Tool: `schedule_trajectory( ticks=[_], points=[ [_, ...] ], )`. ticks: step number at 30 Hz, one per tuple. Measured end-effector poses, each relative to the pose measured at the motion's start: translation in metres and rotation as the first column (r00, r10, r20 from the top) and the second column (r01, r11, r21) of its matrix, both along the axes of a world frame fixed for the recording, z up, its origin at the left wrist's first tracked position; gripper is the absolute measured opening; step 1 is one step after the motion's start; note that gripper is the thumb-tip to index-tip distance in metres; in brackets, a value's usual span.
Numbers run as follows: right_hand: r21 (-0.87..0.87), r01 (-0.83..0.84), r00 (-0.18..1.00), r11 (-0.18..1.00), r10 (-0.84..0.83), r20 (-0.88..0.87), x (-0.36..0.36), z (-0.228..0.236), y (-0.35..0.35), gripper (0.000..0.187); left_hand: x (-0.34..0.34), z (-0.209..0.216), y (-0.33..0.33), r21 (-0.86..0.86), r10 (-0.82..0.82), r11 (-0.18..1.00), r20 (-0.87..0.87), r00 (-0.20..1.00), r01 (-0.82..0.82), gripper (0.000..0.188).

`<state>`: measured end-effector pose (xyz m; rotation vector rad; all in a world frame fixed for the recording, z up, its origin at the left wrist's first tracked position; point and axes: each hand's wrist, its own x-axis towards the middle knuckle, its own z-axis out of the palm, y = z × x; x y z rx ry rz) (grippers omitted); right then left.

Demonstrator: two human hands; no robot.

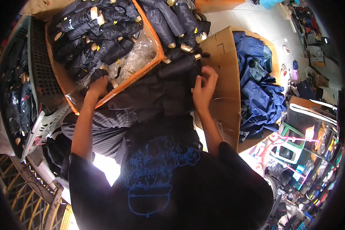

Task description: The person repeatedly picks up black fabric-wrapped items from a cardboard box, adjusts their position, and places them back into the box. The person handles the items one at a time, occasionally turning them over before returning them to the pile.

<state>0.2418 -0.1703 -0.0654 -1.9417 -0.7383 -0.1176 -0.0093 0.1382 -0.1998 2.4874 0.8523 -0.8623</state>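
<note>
My left hand [98, 87] reaches over the near rim of an orange crate [130, 78], its fingers curled on a black rolled fabric bundle [97, 74] beside clear plastic wrapping [132, 61]. More black bundles with pale, wood-coloured ends [107, 30] fill the crate. Raised over my lap, my right hand [205, 90] has bent fingers with a gap to the thumb, and I see nothing in it. Just beyond its fingertips lies another black bundle [178, 66], with its pale end towards the hand. Dark cloth covers my lap.
To the right stands a cardboard box [220, 80] holding crumpled blue fabric [257, 92]. A dark green perforated basket [46, 76] with similar bundles is on the left. Further black bundles [165, 19] are heaped beyond the crate. A green stool [291, 143] stands at far right.
</note>
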Motion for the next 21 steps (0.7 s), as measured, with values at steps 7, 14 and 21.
schedule_trajectory(
  ticks=[7, 14, 21],
  points=[
    [-0.702, -0.44, 0.858, 0.56, 0.493, -0.145, -0.025, 0.015, -0.057, 0.03, 0.001, 0.028, -0.007, 0.145, -0.069, 0.987, -0.004, 0.998, 0.069, 0.07],
    [-0.529, -0.598, 0.799, 0.602, 0.39, -0.458, -0.014, 0.02, -0.055, 0.025, -0.023, 0.086, -0.006, -0.059, 0.185, 0.983, 0.338, 0.923, -0.176, 0.071],
    [-0.498, -0.493, 0.857, 0.713, 0.498, -0.136, -0.008, 0.03, -0.031, 0.023, -0.039, 0.147, -0.013, -0.169, 0.444, 0.851, 0.736, 0.51, -0.497, 0.042]
  ],
)
